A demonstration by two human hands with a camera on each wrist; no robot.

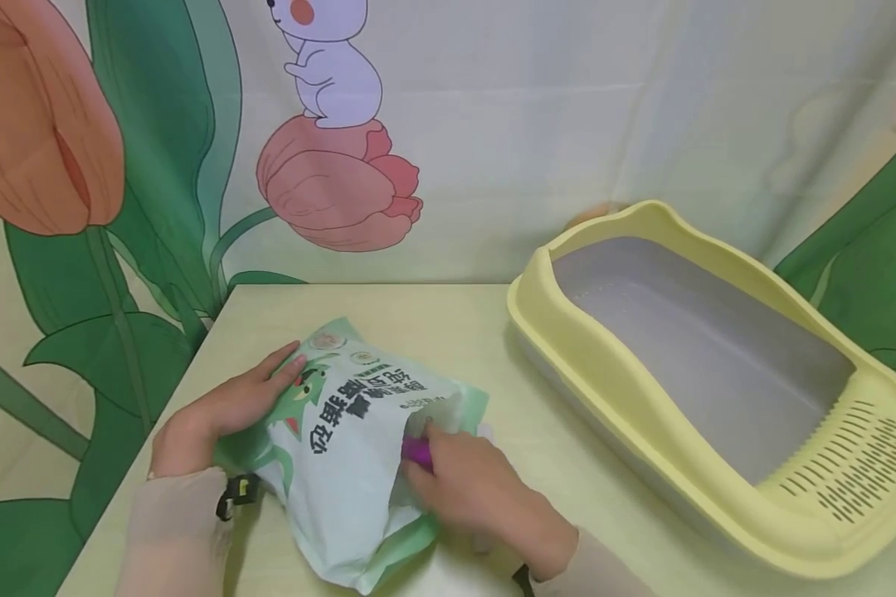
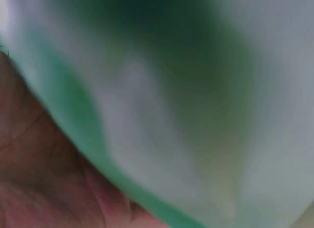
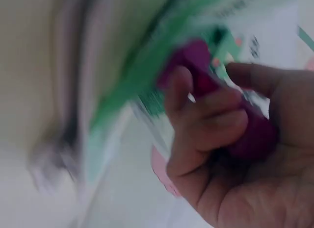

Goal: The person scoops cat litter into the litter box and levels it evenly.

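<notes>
A mint-green and white bag of cat litter (image 1: 358, 414) lies tilted on the table, its torn mouth facing right. My left hand (image 1: 239, 402) rests against the bag's far left side, fingers laid along it. In the left wrist view the palm (image 2: 39, 174) is beside the bag's green edge (image 2: 93, 139). At the mouth, my right hand (image 1: 478, 489) grips a purple handle (image 1: 418, 453) with curled fingers. The right wrist view shows those fingers wrapped round the handle (image 3: 252, 135); whatever is at its far end is hidden by the bag.
To the right stands a litter box with a yellow rim (image 1: 612, 365) and grey basin (image 1: 687, 332), a few pale crumbs in its far left corner. Its near right end has a slotted ledge (image 1: 851, 464). Behind the table (image 1: 448, 315) hangs a flower-printed curtain (image 1: 478, 124).
</notes>
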